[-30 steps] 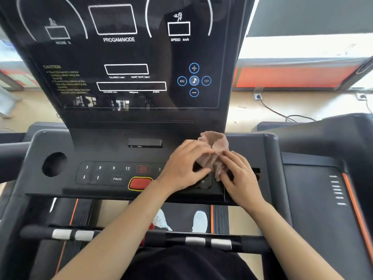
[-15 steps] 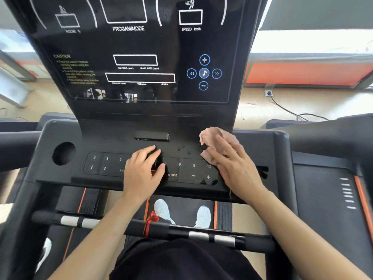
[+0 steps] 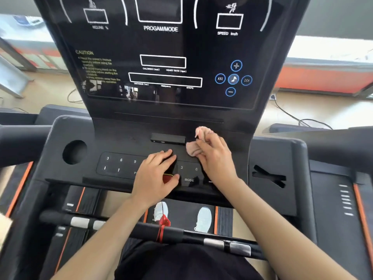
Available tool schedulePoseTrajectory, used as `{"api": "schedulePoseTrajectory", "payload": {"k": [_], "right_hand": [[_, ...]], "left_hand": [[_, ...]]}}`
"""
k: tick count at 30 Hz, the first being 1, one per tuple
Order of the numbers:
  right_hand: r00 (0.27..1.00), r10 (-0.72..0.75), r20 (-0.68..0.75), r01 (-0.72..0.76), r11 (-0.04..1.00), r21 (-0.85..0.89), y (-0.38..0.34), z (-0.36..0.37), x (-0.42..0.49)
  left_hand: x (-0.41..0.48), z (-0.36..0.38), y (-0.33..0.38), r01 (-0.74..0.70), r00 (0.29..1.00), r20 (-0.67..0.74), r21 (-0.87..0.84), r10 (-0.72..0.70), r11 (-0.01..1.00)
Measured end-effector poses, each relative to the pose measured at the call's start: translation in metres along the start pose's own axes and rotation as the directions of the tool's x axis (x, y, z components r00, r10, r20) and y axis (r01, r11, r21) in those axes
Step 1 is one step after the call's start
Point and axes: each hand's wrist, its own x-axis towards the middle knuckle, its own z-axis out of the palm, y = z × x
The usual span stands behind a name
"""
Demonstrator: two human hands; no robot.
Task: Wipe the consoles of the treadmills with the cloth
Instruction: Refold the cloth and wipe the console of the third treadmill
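Right hand [image 3: 214,158] clenched on pink cloth [image 3: 194,148], bunched, pressed on console [image 3: 125,138] just right of black slot [image 3: 168,138], above keypad [image 3: 119,165]. Left hand [image 3: 156,174] flat, released, resting over red stop button [image 3: 167,177]. I judge unwiped surface lies left of cloth; console long axis runs left-right; right hand nearer. Legible: "PROGAM/MODE", "SPEED", "CAUTION", "MODE", keys 3, 6, 9.
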Motion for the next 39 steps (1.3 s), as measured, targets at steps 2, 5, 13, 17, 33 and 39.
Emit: {"api": "schedulePoseTrajectory", "payload": {"k": [2,5,13,17,33,39], "right_hand": [[0.999,0.025,0.048,-0.027,0.998,0.049,-0.016,0.016,0.008],[0.989,0.037,0.143,-0.06,0.984,0.166,-0.031,0.022,0.01],[0.932,-0.301,0.201,0.333,0.93,-0.153,0.005,-0.005,-0.018],[0.852,-0.314,0.42,0.449,0.851,-0.275,0.009,0.003,-0.002],[0.699,-0.314,0.643,0.633,0.689,-0.352,-0.092,0.058,0.069],[0.612,-0.368,0.7,0.719,0.628,-0.298,-0.126,0.092,0.095]], "left_hand": [[0.0,-0.004,-0.007,-0.02,1.0,0.012,-0.047,0.021,0.999],[-0.005,-0.011,-0.021,-0.052,0.998,0.022,-0.114,0.055,0.992],[-0.026,-0.042,-0.08,0.047,0.962,-0.265,-0.103,-0.073,0.994],[-0.039,-0.049,-0.109,0.258,0.902,-0.343,-0.058,-0.262,0.964],[-0.062,-0.045,-0.142,0.398,0.88,-0.235,-0.11,-0.412,0.911],[-0.066,-0.047,-0.144,0.38,0.882,-0.236,-0.158,-0.408,0.912]]}}
